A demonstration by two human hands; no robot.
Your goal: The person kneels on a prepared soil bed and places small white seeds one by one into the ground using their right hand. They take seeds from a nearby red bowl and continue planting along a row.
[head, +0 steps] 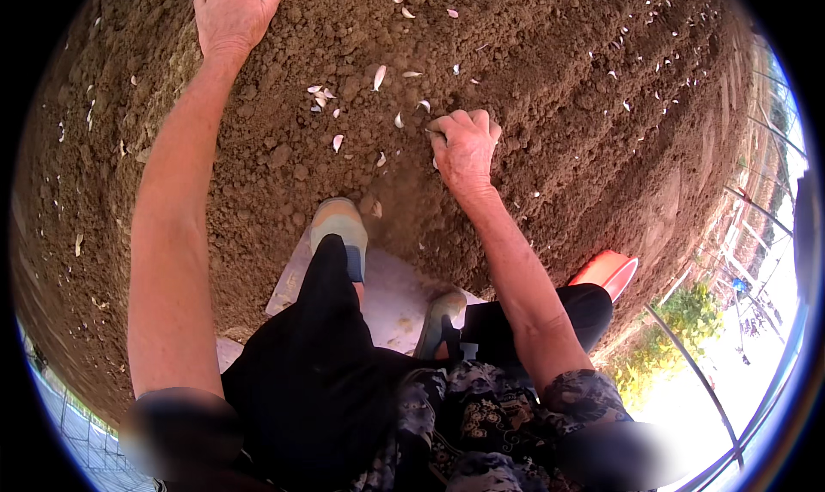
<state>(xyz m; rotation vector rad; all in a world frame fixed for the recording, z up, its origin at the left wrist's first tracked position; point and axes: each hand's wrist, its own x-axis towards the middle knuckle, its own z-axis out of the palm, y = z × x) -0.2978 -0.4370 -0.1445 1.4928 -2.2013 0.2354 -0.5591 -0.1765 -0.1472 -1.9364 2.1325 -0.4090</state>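
My left hand rests palm down on the loose brown soil, thumb apart, fingertips cut off by the top edge. Lower and to the right, my right hand reaches down with curled fingers touching the soil. Whether anything is pinched under those fingers is hidden. Pale garlic cloves lie scattered around it, including an upright-looking clove and another clove just left of the fingers. A larger pinkish clove lies between my hands, near a small cluster of cloves.
My shoes are by a pale board on the soil. An orange-red plastic container sits beside my right knee. More cloves dot the soil at right. Metal framing and green plants border the ground.
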